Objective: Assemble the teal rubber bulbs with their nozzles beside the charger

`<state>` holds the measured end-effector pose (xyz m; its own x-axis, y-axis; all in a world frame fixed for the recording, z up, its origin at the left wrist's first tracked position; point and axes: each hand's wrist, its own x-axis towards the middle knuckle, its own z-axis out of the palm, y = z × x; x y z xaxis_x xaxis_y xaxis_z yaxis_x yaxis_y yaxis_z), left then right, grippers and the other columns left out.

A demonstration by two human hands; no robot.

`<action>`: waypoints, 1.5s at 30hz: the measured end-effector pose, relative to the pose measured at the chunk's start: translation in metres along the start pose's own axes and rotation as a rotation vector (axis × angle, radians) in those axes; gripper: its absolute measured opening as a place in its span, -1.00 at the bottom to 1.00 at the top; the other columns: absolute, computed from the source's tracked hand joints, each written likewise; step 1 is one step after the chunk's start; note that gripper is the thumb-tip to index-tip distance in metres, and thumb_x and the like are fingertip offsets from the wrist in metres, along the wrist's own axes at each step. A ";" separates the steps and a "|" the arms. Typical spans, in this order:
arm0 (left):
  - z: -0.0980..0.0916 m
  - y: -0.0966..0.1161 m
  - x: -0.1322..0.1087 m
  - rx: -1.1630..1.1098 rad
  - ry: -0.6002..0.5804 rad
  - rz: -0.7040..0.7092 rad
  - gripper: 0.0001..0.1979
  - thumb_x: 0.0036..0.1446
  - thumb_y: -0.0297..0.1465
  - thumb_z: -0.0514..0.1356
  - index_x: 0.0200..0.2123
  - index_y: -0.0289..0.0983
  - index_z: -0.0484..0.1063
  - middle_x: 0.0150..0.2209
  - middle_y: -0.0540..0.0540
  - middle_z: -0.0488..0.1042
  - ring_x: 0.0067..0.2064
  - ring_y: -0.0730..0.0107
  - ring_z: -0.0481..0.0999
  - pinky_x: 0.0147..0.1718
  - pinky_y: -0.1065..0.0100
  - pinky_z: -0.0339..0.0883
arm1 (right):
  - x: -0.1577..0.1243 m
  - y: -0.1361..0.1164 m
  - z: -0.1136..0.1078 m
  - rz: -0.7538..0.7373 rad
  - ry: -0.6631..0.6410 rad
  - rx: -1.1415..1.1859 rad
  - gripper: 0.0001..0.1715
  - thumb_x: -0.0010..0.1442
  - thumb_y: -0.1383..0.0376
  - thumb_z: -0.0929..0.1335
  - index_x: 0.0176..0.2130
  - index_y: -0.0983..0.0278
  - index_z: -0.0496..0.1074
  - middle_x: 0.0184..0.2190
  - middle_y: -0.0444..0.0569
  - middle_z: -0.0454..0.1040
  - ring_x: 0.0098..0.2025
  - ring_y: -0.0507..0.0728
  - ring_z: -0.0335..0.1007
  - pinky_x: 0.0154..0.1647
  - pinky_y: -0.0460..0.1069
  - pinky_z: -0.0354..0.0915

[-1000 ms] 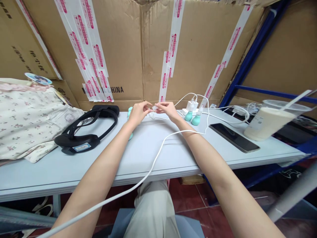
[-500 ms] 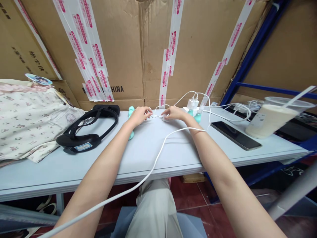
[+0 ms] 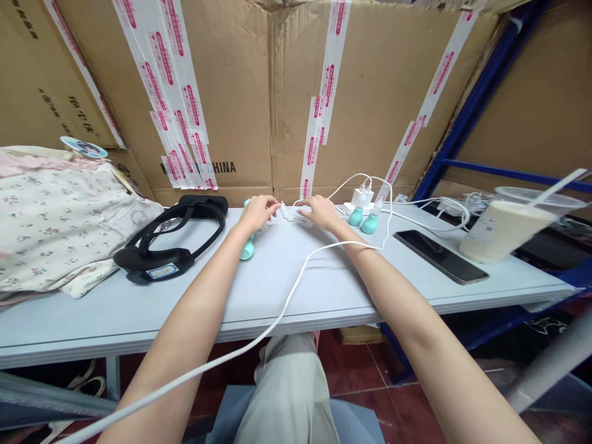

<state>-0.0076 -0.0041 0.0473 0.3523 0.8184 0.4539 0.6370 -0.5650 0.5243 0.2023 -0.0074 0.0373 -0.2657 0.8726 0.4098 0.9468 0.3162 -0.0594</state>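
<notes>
My left hand [image 3: 260, 213] rests at the back of the table, fingers loosely bent and slightly apart, with nothing visible gripped. Partly under it lie teal squeeze bulbs [image 3: 248, 250], and a small clear piece shows beside its palm. Opposite, my right hand [image 3: 320, 213] reaches inward with thumb and fingers spread. In the gap between both hands sits a short row of small whitish clear pieces [image 3: 287, 213], too small to make out. To the right of my right hand stand two teal bulbs with clear tips [image 3: 369, 223], near a white charger [image 3: 362, 197].
A white cable [image 3: 296, 290] loops across the table and over my right forearm. A black headset [image 3: 169, 262] and floral cloth [image 3: 55, 228] lie left. A phone [image 3: 439, 256] and a drink cup [image 3: 506, 225] are right. Cardboard [image 3: 240, 92] walls the back.
My right hand has drawn back from a small clear piece, its fingers now wider apart. My left hand has moved slightly left. The clear pieces show between the hands.
</notes>
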 end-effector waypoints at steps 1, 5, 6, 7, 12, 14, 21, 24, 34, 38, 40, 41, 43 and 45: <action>-0.002 -0.001 0.000 0.009 0.024 -0.020 -0.74 0.13 -0.25 0.08 -0.38 -0.27 0.49 -0.49 -0.03 0.54 -0.53 0.47 0.44 -0.44 0.43 0.23 | 0.001 -0.006 0.005 -0.030 0.027 -0.059 -0.64 0.23 0.14 0.27 -0.05 0.19 0.49 -0.03 0.04 0.48 0.02 0.23 0.29 -0.01 0.10 0.11; -0.007 -0.008 -0.001 0.041 0.102 -0.104 -0.76 0.11 -0.27 0.08 -0.38 -0.24 0.50 -0.48 -0.01 0.56 -0.51 0.46 0.46 -0.44 0.43 0.21 | 0.003 -0.023 0.025 -0.092 0.098 -0.179 -0.70 0.23 0.22 0.28 -0.11 0.27 0.49 -0.06 0.14 0.45 0.04 0.27 0.21 0.01 0.15 0.02; -0.008 -0.009 -0.001 0.049 0.107 -0.118 -0.76 0.11 -0.27 0.08 -0.38 -0.24 0.50 -0.47 0.00 0.56 -0.51 0.46 0.47 -0.44 0.43 0.21 | 0.004 -0.025 0.028 -0.080 0.114 -0.181 -0.71 0.23 0.23 0.28 -0.12 0.28 0.49 -0.08 0.15 0.44 0.03 0.27 0.21 0.00 0.15 0.02; -0.008 -0.011 -0.001 0.057 0.108 -0.129 -0.76 0.11 -0.27 0.08 -0.38 -0.23 0.51 -0.47 0.00 0.56 -0.51 0.46 0.47 -0.44 0.43 0.21 | 0.005 -0.026 0.031 -0.064 0.125 -0.173 -0.72 0.23 0.23 0.28 -0.14 0.28 0.50 -0.09 0.15 0.45 0.02 0.27 0.21 -0.01 0.14 0.01; -0.007 -0.019 -0.001 0.078 0.100 -0.156 -0.77 0.11 -0.29 0.09 -0.37 -0.24 0.53 -0.47 -0.02 0.56 -0.51 0.45 0.46 -0.42 0.41 0.23 | 0.007 -0.028 0.026 0.049 0.149 -0.037 -0.80 0.18 0.27 0.32 -0.30 0.28 0.54 -0.19 0.10 0.51 -0.04 0.25 0.28 -0.04 0.13 0.04; -0.006 -0.022 0.000 0.071 0.109 -0.124 -0.81 0.07 -0.31 0.15 -0.33 -0.23 0.54 -0.43 -0.03 0.57 -0.46 0.43 0.48 -0.37 0.40 0.26 | 0.009 -0.029 0.018 0.132 0.171 0.135 -0.80 0.15 0.25 0.33 -0.33 0.28 0.55 -0.25 0.07 0.54 -0.11 0.22 0.32 -0.09 0.10 0.08; -0.004 -0.015 0.006 -0.222 0.033 0.075 -0.61 -0.21 -0.30 0.37 -0.23 -0.29 0.58 -0.30 -0.11 0.59 -0.34 0.39 0.48 -0.25 0.36 0.32 | 0.012 -0.038 -0.005 0.358 0.039 1.114 -0.78 0.04 0.22 0.36 -0.32 0.30 0.54 -0.32 -0.06 0.55 -0.43 -0.04 0.25 -0.38 -0.10 0.12; -0.007 -0.008 0.007 -0.340 0.095 0.056 -0.58 -0.22 -0.24 0.37 -0.26 -0.36 0.58 -0.35 -0.16 0.58 -0.35 0.35 0.48 -0.31 0.35 0.33 | 0.008 -0.042 -0.006 0.410 -0.035 1.298 -0.74 0.02 0.17 0.38 -0.31 0.26 0.53 -0.29 -0.11 0.53 -0.49 -0.09 0.15 -0.44 -0.12 0.05; -0.008 -0.005 0.007 -0.402 0.126 0.072 -0.58 -0.30 -0.21 0.40 -0.35 -0.37 0.58 -0.46 -0.11 0.53 -0.41 0.42 0.43 -0.43 0.40 0.34 | 0.003 -0.050 0.007 0.363 -0.148 1.414 -0.69 0.13 0.09 0.32 -0.27 0.25 0.49 -0.27 -0.11 0.50 -0.56 -0.12 0.04 -0.53 -0.15 -0.06; -0.010 -0.004 0.007 -0.476 0.145 0.011 -0.57 -0.30 -0.23 0.39 -0.33 -0.39 0.55 -0.40 -0.15 0.55 -0.39 0.35 0.49 -0.51 0.39 0.40 | 0.005 -0.048 0.008 0.254 -0.077 1.057 -0.69 0.21 0.15 0.26 -0.28 0.26 0.51 -0.31 -0.08 0.52 -0.48 -0.06 0.19 -0.44 -0.12 0.07; -0.011 -0.004 0.007 -0.504 0.190 -0.013 -0.60 -0.29 -0.27 0.38 -0.34 -0.40 0.53 -0.37 -0.17 0.56 -0.37 0.31 0.52 -0.51 0.37 0.43 | 0.011 -0.044 0.008 0.193 0.042 0.714 -0.72 0.21 0.20 0.27 -0.28 0.25 0.54 -0.33 -0.06 0.53 -0.37 0.02 0.29 -0.33 -0.08 0.13; -0.012 -0.004 0.006 -0.501 0.212 -0.025 -0.61 -0.28 -0.29 0.37 -0.34 -0.40 0.52 -0.37 -0.18 0.56 -0.37 0.30 0.53 -0.51 0.37 0.44 | 0.015 -0.042 0.009 0.163 0.098 0.539 -0.73 0.20 0.23 0.28 -0.27 0.24 0.55 -0.32 -0.05 0.54 -0.29 0.06 0.32 -0.28 -0.07 0.14; -0.014 -0.007 0.006 -0.456 0.238 -0.051 -0.66 -0.24 -0.31 0.35 -0.34 -0.38 0.52 -0.40 -0.16 0.57 -0.39 0.29 0.55 -0.50 0.36 0.45 | 0.027 -0.038 0.011 0.105 0.154 0.249 -0.75 0.19 0.25 0.29 -0.25 0.20 0.57 -0.23 -0.01 0.53 -0.15 0.13 0.32 -0.21 -0.04 0.15; -0.015 -0.011 0.005 -0.379 0.254 -0.057 -0.70 -0.22 -0.32 0.34 -0.37 -0.37 0.52 -0.43 -0.14 0.57 -0.40 0.30 0.55 -0.44 0.35 0.45 | 0.041 -0.038 0.014 0.044 0.122 0.047 -0.77 0.17 0.26 0.32 -0.26 0.19 0.59 -0.16 0.04 0.50 -0.04 0.19 0.28 -0.16 -0.01 0.16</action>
<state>-0.0228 0.0048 0.0547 0.1150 0.8246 0.5540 0.3385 -0.5568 0.7585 0.1531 0.0214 0.0439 -0.1976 0.8353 0.5130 0.9469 0.2981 -0.1208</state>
